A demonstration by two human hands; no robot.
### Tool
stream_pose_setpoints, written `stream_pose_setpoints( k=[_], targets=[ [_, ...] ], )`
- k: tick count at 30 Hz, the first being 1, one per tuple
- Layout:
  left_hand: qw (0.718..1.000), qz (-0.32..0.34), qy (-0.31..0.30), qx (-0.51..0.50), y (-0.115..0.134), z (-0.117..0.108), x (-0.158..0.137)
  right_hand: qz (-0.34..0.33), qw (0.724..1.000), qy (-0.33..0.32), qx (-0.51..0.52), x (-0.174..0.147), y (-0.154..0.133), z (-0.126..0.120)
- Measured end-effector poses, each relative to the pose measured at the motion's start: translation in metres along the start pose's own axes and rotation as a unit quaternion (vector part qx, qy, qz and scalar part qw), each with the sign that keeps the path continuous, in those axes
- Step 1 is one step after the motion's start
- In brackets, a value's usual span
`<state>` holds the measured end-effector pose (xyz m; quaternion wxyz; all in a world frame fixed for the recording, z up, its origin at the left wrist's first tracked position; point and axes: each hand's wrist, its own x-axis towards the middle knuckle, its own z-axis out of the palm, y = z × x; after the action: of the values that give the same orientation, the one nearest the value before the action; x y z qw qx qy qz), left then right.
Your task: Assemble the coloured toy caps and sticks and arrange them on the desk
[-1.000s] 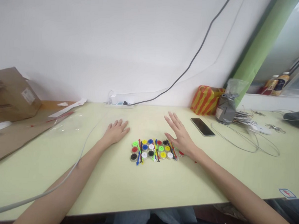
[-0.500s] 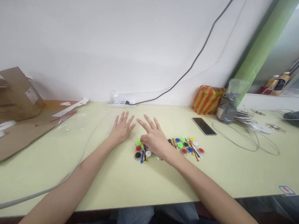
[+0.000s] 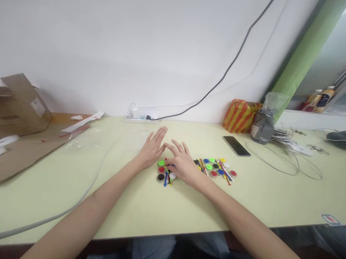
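My left hand (image 3: 152, 148) is raised over the table with its fingers stretched out and nothing in them. It is just left of my right hand (image 3: 184, 164), and the fingertips of the two nearly meet or touch. My right hand spreads its fingers over a cluster of small round clear pieces with coloured caps, hiding part of it. At its left end show a green-capped piece (image 3: 161, 163), a red-capped piece (image 3: 161, 169), a black-capped piece (image 3: 160, 178) and a blue plastic arrow (image 3: 165, 179). More capped pieces, such as a red one (image 3: 214, 173), lie right with thin coloured arrows (image 3: 227, 179).
A phone (image 3: 236, 146) lies at right, before a striped bag (image 3: 239, 116) and a grey pouch (image 3: 262, 125). A power strip (image 3: 139, 119) sits against the wall. Cardboard (image 3: 25, 153) and a box (image 3: 21, 107) stand left; a grey cable (image 3: 81, 198) crosses the table.
My left hand has moved right, its fingers closer together and turned toward the right hand. My right hand has lowered slightly over the pieces. The view has shifted a little.
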<state>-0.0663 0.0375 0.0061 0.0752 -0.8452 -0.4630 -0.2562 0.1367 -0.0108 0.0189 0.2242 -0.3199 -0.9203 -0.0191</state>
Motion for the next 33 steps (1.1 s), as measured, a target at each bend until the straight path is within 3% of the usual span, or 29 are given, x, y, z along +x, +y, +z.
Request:
stream_pose_setpoints(
  k=[10, 22, 28, 33],
  targets=[
    [1.000, 0.007, 0.002, 0.001, 0.003, 0.001, 0.002, 0.012, 1.000, 0.007, 0.000, 0.001, -0.005, 0.003],
    [1.000, 0.006, 0.020, 0.016, 0.001, -0.018, 0.001, -0.024, 0.993, 0.114, 0.029, 0.002, 0.004, 0.002],
    [0.995, 0.008, -0.085, -0.055, 0.010, -0.043, 0.000, 0.065, 0.966, 0.228, 0.103, 0.003, 0.019, -0.008],
    [0.973, -0.050, -0.216, -0.066, 0.016, -0.053, -0.004, 0.086, 0.958, 0.254, 0.098, 0.003, 0.033, -0.010]
  ],
)
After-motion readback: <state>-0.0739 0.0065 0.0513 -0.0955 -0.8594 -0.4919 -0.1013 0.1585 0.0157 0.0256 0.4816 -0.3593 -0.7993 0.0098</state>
